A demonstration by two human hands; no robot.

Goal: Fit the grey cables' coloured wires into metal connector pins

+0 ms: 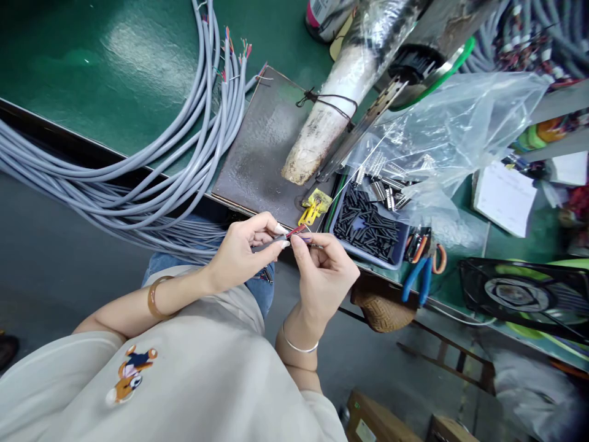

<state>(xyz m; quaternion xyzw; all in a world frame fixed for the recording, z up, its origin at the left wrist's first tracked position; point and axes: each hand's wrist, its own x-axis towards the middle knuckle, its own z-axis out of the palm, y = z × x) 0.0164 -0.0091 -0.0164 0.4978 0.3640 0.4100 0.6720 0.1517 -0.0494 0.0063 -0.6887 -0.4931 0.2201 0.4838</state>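
Note:
My left hand [251, 248] pinches a grey cable [263, 246] near its stripped end. Thin coloured wires [297, 231], one plainly red, fan out from that end toward the right. Thumb and forefinger of my right hand [324, 264] are closed on these wires, close to my left fingertips. Just beyond the hands, a yellow clip-like tool [313, 209] rests at the front edge of a dark metal plate [262, 141]. Which single wires the right fingers grip is hidden.
Many grey cables [216, 129] hang over the table edge at left. A wrapped post [317, 135] leans over the plate. To the right are a blue tray [368, 227] of black tubes and metal connectors, pliers [421, 273], a plastic bag [442, 141] and a fan [519, 294].

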